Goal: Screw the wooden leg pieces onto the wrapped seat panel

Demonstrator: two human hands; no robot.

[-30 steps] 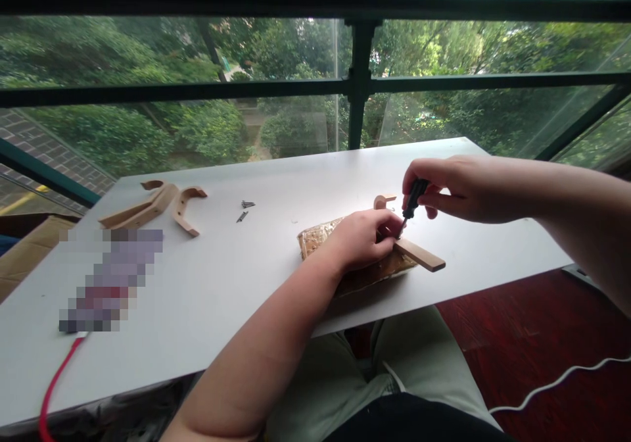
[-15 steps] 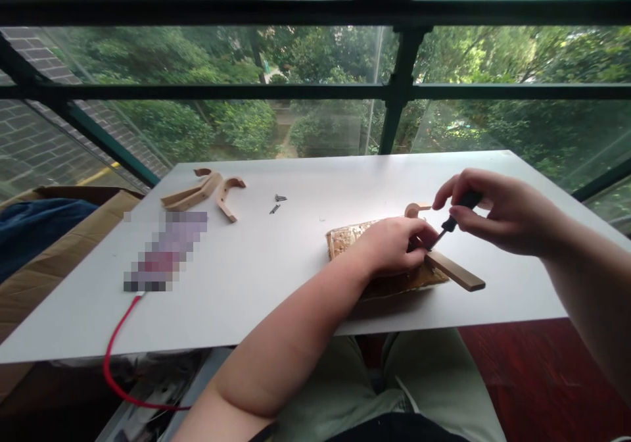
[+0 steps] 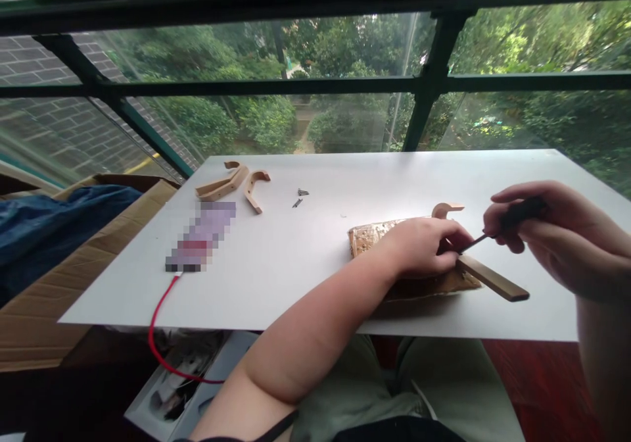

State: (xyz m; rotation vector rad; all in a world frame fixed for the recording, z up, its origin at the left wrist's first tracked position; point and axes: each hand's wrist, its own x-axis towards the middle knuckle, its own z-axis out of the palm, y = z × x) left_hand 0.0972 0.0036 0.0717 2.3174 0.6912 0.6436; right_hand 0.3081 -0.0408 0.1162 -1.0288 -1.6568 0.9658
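Since the earlier frames, the right hand (image 3: 555, 235) has swung outward and lower, so the screwdriver (image 3: 522, 213) now leans much flatter, while its tip stays near the wooden bar (image 3: 493, 279). The whole view has also shifted; the loose pieces keep their layout on the table (image 3: 271, 264).

The right fingers are clamped on the screwdriver's handle. The left hand (image 3: 421, 245) rests over the brown wrapped block (image 3: 367, 237), its fingers bent close around the tip; whether they pinch anything I cannot tell. The bar lies across the block, its near end jutting past the edge, and a curved wooden end (image 3: 446, 210) shows behind; whether the two are one piece is hidden.

The work looks midway. A fastening seems to be in hand at the bar, though no screw shows there, so how far it is in cannot be judged. Well apart, loose screws (image 3: 302, 193), a wooden assembly (image 3: 227, 182) and a separate curved piece (image 3: 254, 192) lie untouched; the piece appears unattached.
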